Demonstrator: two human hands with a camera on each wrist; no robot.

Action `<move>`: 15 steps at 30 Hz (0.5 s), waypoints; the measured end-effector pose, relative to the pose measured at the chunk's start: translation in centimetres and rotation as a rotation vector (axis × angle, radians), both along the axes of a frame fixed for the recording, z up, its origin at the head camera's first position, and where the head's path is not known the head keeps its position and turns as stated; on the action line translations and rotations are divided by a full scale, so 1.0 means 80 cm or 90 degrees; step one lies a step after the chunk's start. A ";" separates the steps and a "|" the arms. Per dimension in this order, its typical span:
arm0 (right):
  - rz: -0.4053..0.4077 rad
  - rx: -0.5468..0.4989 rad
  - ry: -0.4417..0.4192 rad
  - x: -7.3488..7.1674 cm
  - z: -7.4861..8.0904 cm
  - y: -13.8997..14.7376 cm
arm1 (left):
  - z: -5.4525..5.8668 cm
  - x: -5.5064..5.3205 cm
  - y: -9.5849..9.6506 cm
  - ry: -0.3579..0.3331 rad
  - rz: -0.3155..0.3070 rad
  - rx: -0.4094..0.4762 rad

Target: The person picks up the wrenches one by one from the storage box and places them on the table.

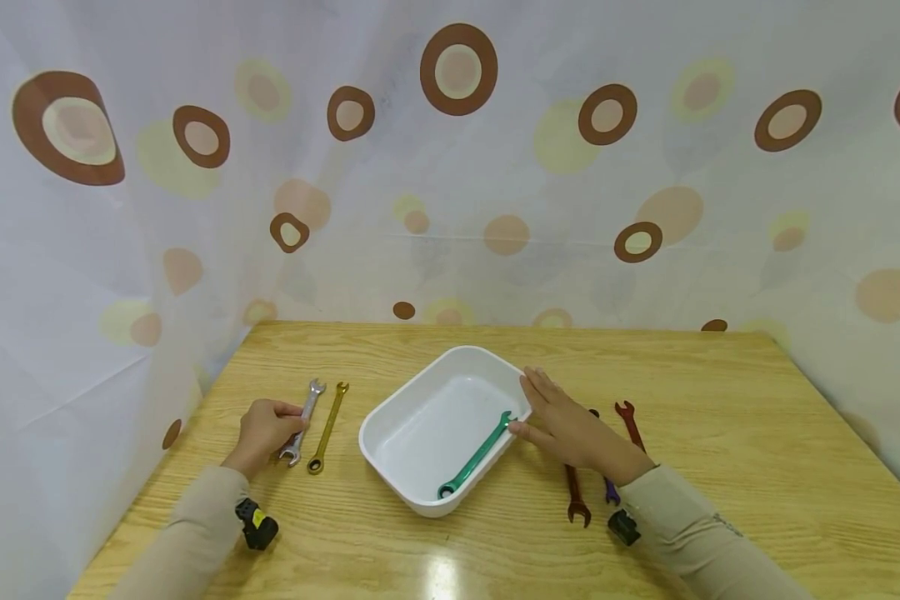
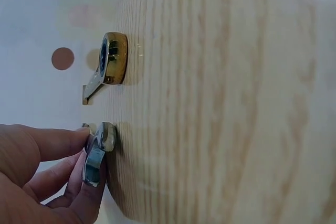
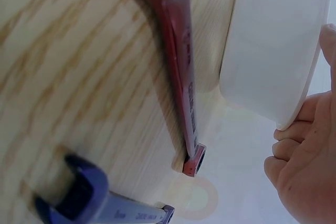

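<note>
My left hand point(image 1: 266, 435) pinches a silver open-ended wrench point(image 1: 311, 406) between thumb and fingers, low over the left side of the table. In the left wrist view, the silver wrench point(image 2: 95, 161) sits in the fingertips, close to the wood. Just right of it lies a gold combination wrench point(image 1: 328, 429). A white plastic tub point(image 1: 412, 417) stands in the middle, with a green combination wrench point(image 1: 480, 460) inside along its right wall. My right hand point(image 1: 570, 429) rests on the tub's right rim, its fingers fairly straight.
Under and beside the right forearm lie a dark red wrench point(image 1: 574, 492), a purple wrench point(image 1: 611, 490) and another red wrench point(image 1: 630, 423), partly hidden by the arm. A patterned white sheet point(image 1: 510, 183) hangs behind the wooden table point(image 1: 757, 433) and along its sides.
</note>
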State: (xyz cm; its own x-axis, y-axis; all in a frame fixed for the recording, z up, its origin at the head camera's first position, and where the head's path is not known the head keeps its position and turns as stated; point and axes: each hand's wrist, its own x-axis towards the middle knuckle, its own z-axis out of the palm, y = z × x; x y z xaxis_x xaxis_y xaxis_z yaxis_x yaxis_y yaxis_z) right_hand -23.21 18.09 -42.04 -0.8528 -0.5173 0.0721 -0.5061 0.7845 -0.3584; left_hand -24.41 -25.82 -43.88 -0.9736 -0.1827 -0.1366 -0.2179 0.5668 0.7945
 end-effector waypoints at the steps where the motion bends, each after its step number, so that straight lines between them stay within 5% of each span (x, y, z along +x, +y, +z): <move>1: 0.000 0.000 0.001 0.000 0.000 0.000 | 0.000 0.000 0.001 0.002 0.001 -0.005; 15: 0.001 -0.002 0.005 -0.001 -0.003 0.001 | 0.001 0.000 0.005 0.035 -0.011 -0.072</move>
